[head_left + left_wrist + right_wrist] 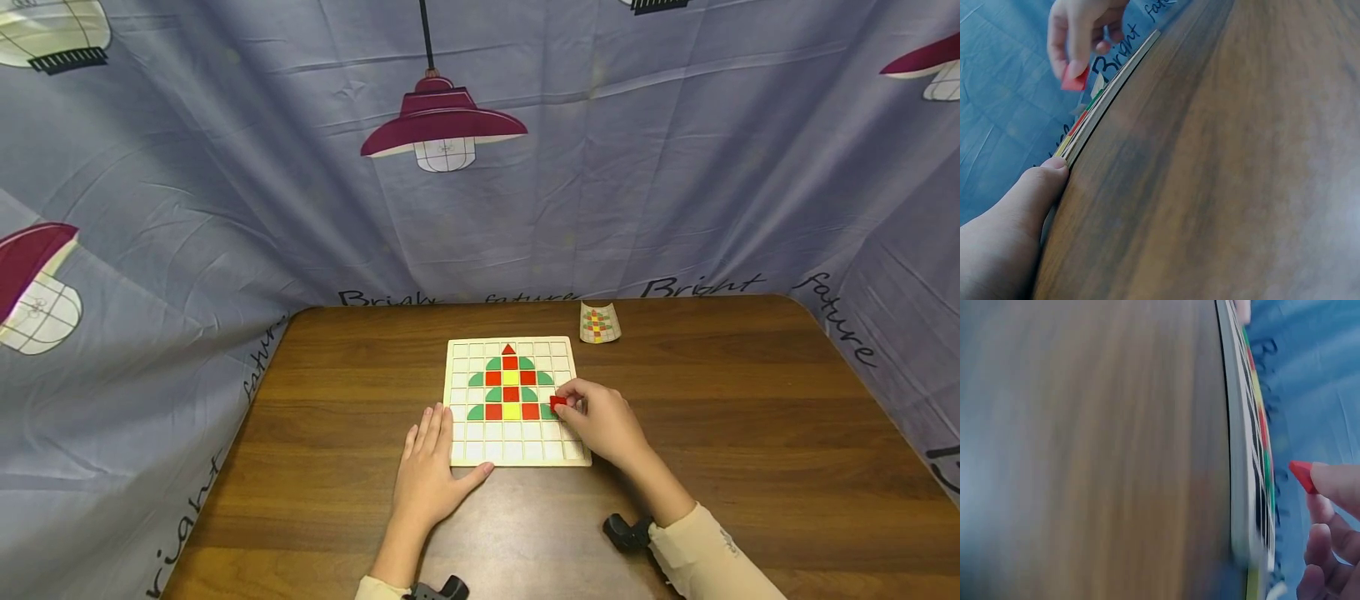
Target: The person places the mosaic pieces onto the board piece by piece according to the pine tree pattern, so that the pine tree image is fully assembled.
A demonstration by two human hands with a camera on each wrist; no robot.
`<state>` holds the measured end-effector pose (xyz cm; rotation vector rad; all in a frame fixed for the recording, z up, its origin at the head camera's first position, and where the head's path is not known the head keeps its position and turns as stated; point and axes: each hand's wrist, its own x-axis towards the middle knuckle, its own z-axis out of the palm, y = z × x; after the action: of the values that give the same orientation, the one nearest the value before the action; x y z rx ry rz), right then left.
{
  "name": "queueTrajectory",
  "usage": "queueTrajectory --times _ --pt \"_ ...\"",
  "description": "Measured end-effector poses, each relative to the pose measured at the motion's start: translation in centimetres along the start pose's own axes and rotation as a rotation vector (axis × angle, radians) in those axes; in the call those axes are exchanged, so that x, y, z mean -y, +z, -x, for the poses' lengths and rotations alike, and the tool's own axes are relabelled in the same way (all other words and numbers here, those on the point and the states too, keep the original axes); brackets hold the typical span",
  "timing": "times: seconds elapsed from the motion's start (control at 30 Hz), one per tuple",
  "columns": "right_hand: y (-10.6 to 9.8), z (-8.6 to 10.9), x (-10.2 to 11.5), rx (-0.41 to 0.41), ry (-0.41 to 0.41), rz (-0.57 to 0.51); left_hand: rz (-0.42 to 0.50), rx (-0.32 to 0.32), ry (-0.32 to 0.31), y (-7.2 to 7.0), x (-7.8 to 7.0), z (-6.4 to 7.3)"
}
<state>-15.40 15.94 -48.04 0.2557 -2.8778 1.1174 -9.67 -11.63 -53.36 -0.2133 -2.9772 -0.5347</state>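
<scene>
A pale gridded board (480, 455) lies on the table, holding red squares, yellow squares (511, 377), green rounded pieces (476, 412) and a red triangle (508, 350) at the top of a tree-like pattern. My left hand (427, 467) rests along its left side, fingers extended, thumb at the near edge (1119, 82). Above the board's right part, my right hand (603, 421) pinches a small red tile (557, 402) between thumb and finger. In the right wrist view this tile (1303, 475) shows a pointed corner, apart from the board; its full outline is partly covered by the fingers.
Behind the board's right corner stands a small curved card (600, 323) printed with a similar tree pattern. The brown wooden table (750, 400) extends to both sides. A blue-grey curtain (600, 208) with printed lamps hangs behind it. Black devices (626, 533) are on both wrists.
</scene>
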Motion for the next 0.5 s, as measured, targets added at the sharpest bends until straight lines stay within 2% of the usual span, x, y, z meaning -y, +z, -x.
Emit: queueTrajectory --times 0.27,0.5 --pt "3.2 -0.3 2.7 0.051 -0.044 0.001 0.005 0.002 0.0 0.0 -0.1 0.0" --pt "4.9 -0.3 3.5 0.074 -0.057 0.041 0.005 0.021 -0.011 0.1 0.0 -0.1"
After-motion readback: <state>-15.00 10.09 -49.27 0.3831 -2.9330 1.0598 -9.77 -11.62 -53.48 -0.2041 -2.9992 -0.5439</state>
